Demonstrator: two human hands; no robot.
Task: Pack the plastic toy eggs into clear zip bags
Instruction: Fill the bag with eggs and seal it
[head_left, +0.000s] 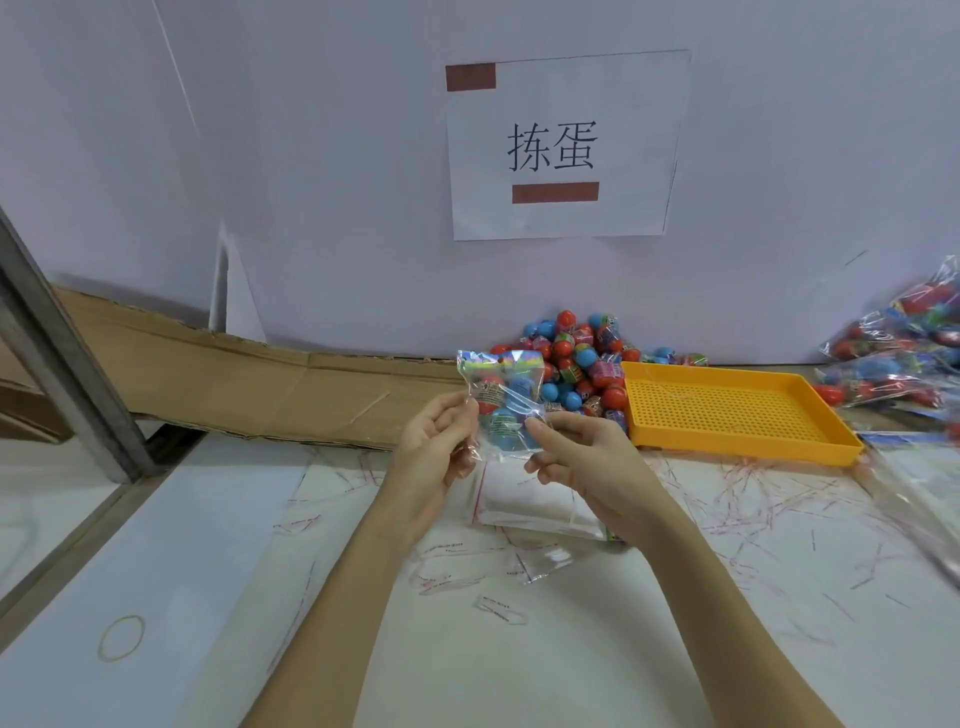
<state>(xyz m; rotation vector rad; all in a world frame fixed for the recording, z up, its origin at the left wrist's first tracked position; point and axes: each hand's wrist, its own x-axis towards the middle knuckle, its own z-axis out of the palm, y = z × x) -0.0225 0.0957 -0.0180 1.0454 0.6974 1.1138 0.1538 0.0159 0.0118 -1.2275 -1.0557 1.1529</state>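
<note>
A clear zip bag (501, 397) with red and blue toy eggs inside is held up above the table between both hands. My left hand (434, 449) pinches its left edge near the open end. My right hand (582, 462) pinches the bag's right side with thumb and forefinger. A heap of loose red and blue plastic eggs (582, 358) lies against the wall just behind the bag. A stack of flat clear zip bags (530, 504) lies on the table under my hands.
An orange perforated tray (727, 410) sits to the right of the egg heap. Filled bags of eggs (893, 353) pile up at the far right. Cardboard (234, 384) lines the wall on the left. A rubber band (122, 638) lies near left.
</note>
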